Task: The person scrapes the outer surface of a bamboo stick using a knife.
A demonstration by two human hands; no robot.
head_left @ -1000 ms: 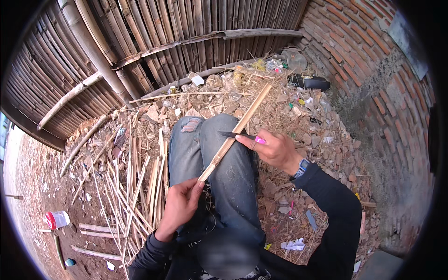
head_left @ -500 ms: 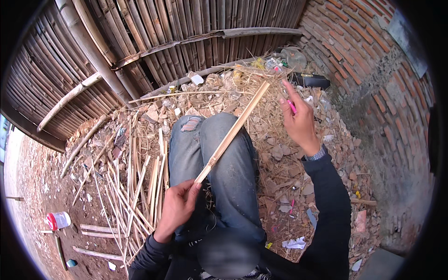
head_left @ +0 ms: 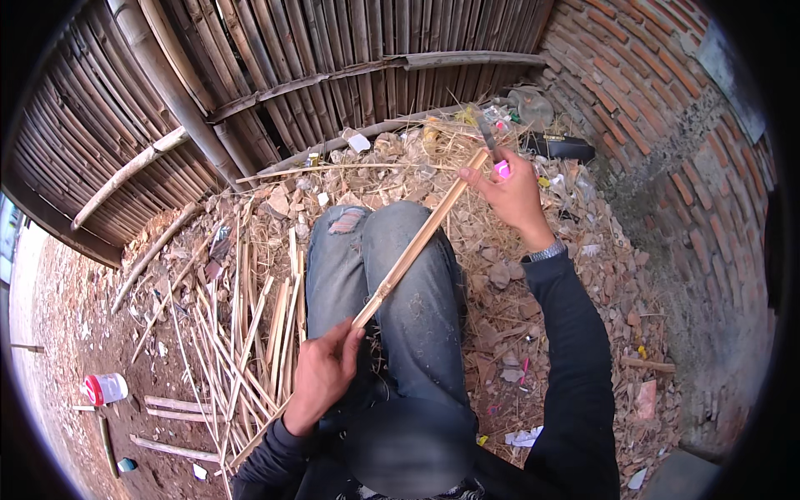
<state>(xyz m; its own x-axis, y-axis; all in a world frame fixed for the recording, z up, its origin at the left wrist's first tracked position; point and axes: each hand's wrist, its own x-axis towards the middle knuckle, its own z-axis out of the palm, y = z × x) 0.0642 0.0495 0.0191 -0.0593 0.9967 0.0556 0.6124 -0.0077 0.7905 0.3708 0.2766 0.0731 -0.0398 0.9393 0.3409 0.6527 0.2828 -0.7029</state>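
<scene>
Stick (head_left: pixel 421 242) slanted from 7 to 1 o'clock over my jeans (head_left: pixel 421 342). My left hand (head_left: pixel 323 372) pinched its 7 o'clock end; my right hand (head_left: pixel 515 198) gripped a knife (head_left: pixel 486 133) near the stick's 1 o'clock tip, touch unclear. Seemed light, stiff, splintery; best held by flat faces.

Soft daylight bleaches the far-left ground (head_left: pixel 48 325); rimward lines bend.

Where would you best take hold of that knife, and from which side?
Grip the knife by its pink handle, probably best from the near side: the slim blade points forward, away beyond the right hand, which holds that handle.
</scene>
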